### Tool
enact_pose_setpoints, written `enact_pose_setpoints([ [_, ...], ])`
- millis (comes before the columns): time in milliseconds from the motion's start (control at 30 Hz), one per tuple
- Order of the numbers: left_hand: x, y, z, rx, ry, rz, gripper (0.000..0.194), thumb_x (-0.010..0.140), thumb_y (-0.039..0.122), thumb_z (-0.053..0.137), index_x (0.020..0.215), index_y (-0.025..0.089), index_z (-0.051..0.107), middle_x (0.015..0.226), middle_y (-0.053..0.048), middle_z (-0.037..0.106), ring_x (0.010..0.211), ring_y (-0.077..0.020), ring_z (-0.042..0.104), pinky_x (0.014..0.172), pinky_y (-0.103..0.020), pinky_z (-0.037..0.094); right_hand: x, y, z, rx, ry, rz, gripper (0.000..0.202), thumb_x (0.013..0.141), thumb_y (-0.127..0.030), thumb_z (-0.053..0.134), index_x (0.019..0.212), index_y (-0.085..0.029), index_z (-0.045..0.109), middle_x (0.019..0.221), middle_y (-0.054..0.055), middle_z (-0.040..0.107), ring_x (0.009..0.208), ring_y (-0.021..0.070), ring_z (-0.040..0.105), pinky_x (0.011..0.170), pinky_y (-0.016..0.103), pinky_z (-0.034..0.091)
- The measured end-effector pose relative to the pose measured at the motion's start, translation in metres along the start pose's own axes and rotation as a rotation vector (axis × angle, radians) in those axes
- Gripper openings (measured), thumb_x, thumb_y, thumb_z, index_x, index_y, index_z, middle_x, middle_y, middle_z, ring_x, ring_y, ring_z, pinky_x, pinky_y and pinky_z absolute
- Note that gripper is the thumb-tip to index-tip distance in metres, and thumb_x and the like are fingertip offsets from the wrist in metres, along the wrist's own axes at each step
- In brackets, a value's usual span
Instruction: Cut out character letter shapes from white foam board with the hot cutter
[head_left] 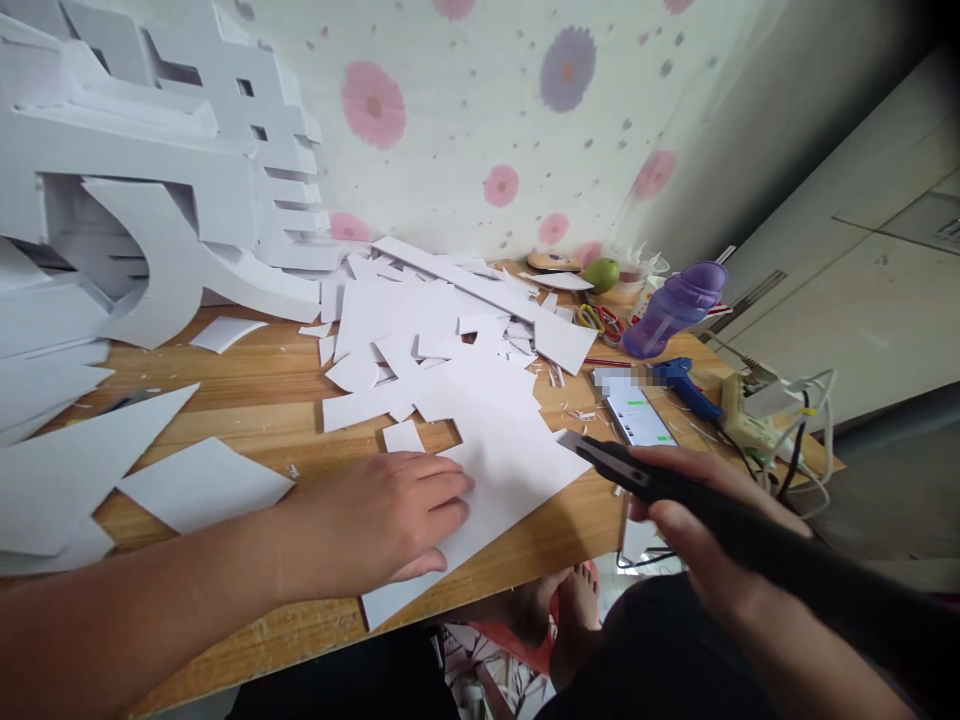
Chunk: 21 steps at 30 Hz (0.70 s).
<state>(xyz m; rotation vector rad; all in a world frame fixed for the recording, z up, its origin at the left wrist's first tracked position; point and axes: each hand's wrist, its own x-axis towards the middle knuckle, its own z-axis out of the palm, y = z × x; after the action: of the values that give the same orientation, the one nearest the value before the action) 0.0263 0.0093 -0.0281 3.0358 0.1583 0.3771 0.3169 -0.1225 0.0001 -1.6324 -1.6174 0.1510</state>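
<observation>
My left hand (pixel 390 515) lies palm down, fingers slightly spread, on a large white sheet (pixel 499 440) with an irregular cut edge. A black utility knife (pixel 622 470) is gripped in my right hand (pixel 697 510), its blade pointing left just above the sheet's right corner. Whether the blade touches the sheet cannot be made out. A small white piece (pixel 403 436) sits beyond my left hand, beside a notch in the sheet. White offcuts (pixel 405 310) are heaped behind it.
A tall white cut-out model (pixel 225 130) stands at the back left. At the right are a phone (pixel 637 410), a blue glue gun (pixel 694 390), a purple bottle (pixel 671 315), scissors (pixel 600 322) and a power strip (pixel 757 425) with cables. The wooden table's (pixel 262 645) front edge runs below.
</observation>
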Motion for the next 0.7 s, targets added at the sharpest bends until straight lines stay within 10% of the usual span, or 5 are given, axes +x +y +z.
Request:
enact_pose_setpoints([
  [233, -0.001, 0.002, 0.001, 0.008, -0.084, -0.016, 0.038, 0.081, 0.038, 0.074, 0.110, 0.014, 0.064, 0.116, -0.014, 0.067, 0.116, -0.0273, 0.059, 0.101, -0.035, 0.048, 0.001, -0.016, 0.048, 0.093, -0.194, -0.168, 0.029, 0.086, -0.029, 0.066, 0.115, -0.026, 0.061, 0.093, 0.002, 0.077, 0.075, 0.0163, 0.075, 0.065, 0.022, 0.058],
  [700, 0.000, 0.003, 0.000, -0.014, -0.142, -0.021, 0.047, 0.081, 0.042, 0.074, 0.112, 0.008, 0.066, 0.124, -0.019, 0.064, 0.121, -0.0305, 0.057, 0.098, -0.039, 0.053, -0.003, -0.011, 0.062, 0.103, -0.269, -0.450, 0.039, 0.085, -0.014, 0.062, 0.123, -0.017, 0.054, 0.082, 0.006, 0.071, 0.066, 0.0157, 0.067, 0.057, 0.027, 0.054],
])
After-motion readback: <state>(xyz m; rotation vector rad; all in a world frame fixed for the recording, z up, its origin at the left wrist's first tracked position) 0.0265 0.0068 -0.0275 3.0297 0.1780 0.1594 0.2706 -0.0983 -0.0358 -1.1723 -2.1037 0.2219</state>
